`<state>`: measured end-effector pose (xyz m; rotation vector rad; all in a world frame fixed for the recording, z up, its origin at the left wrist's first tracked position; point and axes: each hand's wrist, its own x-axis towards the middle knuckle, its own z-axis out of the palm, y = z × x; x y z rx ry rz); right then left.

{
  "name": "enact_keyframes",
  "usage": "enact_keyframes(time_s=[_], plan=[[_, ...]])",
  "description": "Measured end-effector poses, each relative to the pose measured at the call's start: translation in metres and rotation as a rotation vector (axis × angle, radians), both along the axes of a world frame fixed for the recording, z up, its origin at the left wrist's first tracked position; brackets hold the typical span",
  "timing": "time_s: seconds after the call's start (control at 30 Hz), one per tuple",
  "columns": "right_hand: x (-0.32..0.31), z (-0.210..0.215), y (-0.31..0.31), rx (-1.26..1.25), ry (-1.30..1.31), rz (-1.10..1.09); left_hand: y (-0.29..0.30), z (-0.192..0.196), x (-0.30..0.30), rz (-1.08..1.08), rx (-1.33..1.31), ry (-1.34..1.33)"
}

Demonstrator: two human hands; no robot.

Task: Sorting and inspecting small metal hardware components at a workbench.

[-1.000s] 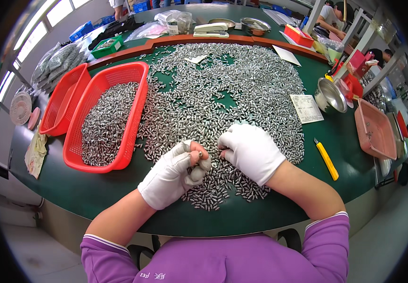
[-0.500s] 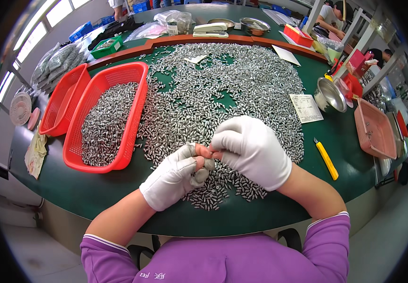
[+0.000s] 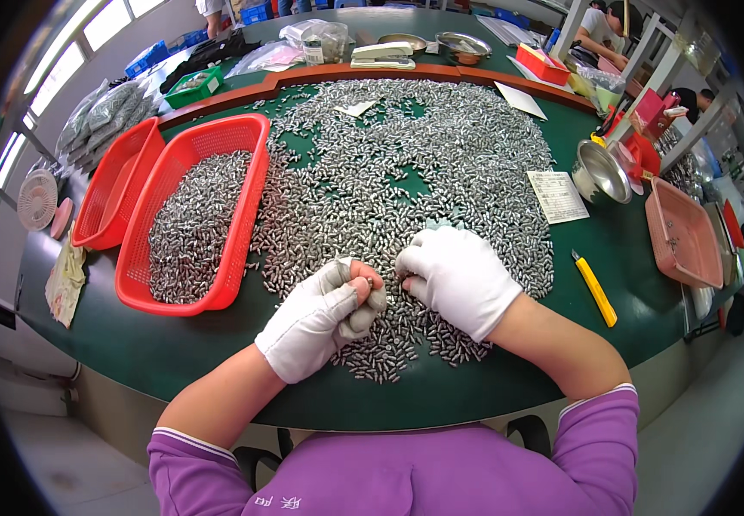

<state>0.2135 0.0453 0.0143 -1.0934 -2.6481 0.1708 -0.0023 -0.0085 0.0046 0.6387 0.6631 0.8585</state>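
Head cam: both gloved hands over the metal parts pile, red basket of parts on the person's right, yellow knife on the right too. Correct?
Not quite. The red basket of parts is on the person's left, as the head view shows. The rest holds: the left hand and right hand, both gloved, are over the parts pile, and the yellow knife lies on the right.

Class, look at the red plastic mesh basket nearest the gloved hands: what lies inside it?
The red plastic mesh basket holds a heap of small silvery metal pieces, leaving bare mesh along its walls. The basket floor under the heap is covered and cannot be seen.
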Motion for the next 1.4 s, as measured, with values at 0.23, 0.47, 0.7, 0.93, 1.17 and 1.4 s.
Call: enact_keyframes(time_s=[0.23, 0.47, 0.7, 0.93, 1.17, 1.4], plan=[[-0.003, -0.003, 0.002, 0.022, -0.033, -0.014, 0.001, 0.001, -0.001, -0.012, 0.021, -0.001], [-0.002, -0.001, 0.007, 0.039, -0.032, 0.041, 0.002, 0.0, -0.002, -0.016, 0.033, -0.023], [-0.005, 0.007, 0.009, 0.081, 0.447, 0.137, 0.003, 0.001, -0.002, -0.026, 0.021, -0.032], [-0.012, 0.011, 0.0, -0.032, 0.733, 0.22, 0.003, -0.001, -0.003, -0.071, -0.013, -0.086], [-0.017, 0.014, -0.011, -0.307, 0.83, 0.261, 0.003, -0.001, 0.0, -0.097, 0.003, -0.121], [-0.016, 0.008, -0.012, -0.471, 0.892, 0.162, 0.003, 0.001, 0.0, -0.047, -0.006, -0.027]])
